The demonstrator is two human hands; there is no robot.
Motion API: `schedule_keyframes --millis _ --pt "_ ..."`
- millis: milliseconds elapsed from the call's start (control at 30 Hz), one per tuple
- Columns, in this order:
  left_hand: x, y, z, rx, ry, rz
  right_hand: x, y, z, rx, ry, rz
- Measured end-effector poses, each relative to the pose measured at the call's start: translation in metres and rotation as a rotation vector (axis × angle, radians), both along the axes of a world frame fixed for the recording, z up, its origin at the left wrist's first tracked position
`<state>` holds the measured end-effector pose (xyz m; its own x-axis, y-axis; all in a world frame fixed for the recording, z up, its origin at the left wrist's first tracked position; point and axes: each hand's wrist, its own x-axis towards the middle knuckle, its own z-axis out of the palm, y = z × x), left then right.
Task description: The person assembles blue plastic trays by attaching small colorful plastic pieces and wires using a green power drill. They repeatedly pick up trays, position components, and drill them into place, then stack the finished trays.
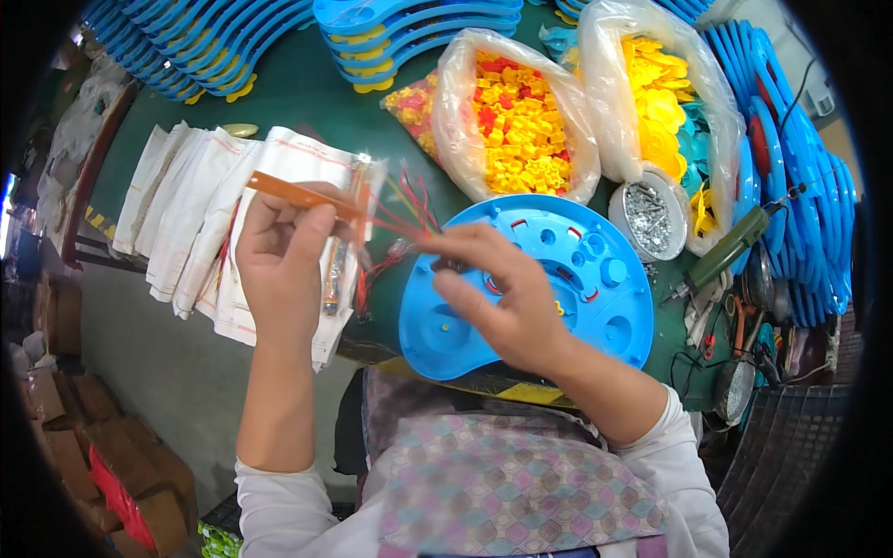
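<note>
Pinched between the thumb and fingers of my left hand (pixel 288 246) is a narrow orange-brown strip board (pixel 302 195), raised above the white cloth-like sheets. Thin coloured wires (pixel 395 223) stretch from its right end towards my right hand (pixel 512 302). That hand hovers over the left part of a blue plastic shell (pixel 605 321), its thumb and index finger apart. Motion blurs the fingertips, so whether they touch the wires cannot be made out. The shell lies hollow side up, showing round posts and recesses.
White folded sheets (pixel 195 209) lie at left; loose red wires (pixel 372 279) sit beside them. Behind the shell stand bags of yellow-red parts (pixel 521 130) and yellow-teal parts (pixel 656 126). A screw bowl (pixel 651 219), green electric screwdriver (pixel 730 251) and stacked blue shells (pixel 800 177) are at right.
</note>
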<state>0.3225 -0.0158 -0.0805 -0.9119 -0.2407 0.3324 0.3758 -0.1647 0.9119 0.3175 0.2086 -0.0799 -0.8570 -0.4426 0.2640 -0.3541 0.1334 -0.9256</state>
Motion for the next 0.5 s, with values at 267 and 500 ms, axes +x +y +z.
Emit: schedule_keyframes --millis 267,500 --pt "0.006 0.050 -0.007 -0.020 -0.392 -0.456 0.048 0.044 -0.034 0.369 0.158 0.089" --pt "0.014 0.113 -0.036 -0.813 -0.180 -0.401 0.042 0.135 -0.014 0.341 0.386 -0.551"
